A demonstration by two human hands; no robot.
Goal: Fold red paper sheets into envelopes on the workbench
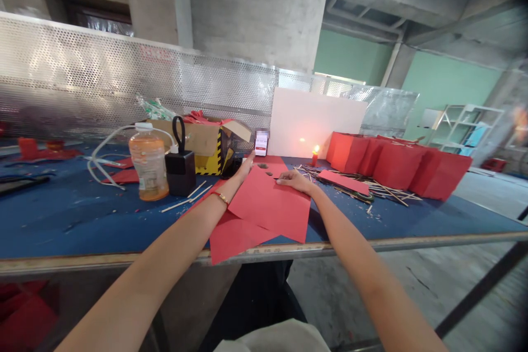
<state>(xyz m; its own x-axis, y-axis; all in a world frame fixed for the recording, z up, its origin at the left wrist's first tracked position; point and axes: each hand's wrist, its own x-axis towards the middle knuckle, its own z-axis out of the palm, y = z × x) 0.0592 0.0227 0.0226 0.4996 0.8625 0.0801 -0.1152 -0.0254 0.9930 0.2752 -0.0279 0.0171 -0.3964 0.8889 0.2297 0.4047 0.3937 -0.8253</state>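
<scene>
A sheet of red paper (264, 203) lies at the table's front edge, overlapping another red sheet (235, 236). Near its far end are two small dark-edged holes or marks. My left hand (247, 165) rests along the sheet's far left edge, fingers stretched forward, partly seen edge-on. Over the sheet's far right part, my right hand (292, 180) is closed in a pinch, fingertips down near the marks. A thin dark sliver shows at those fingertips, too small to name. Just beyond my left hand stands a phone (260, 144) with its screen lit.
A lit red candle (315, 156) burns right of the sheets, before a white board (313, 121). Thin sticks (396, 191) and red paper bags (396, 162) lie to the right. Leftward stand a black power bank (180, 172), an orange drink bottle (148, 165) and a cardboard box (202, 146).
</scene>
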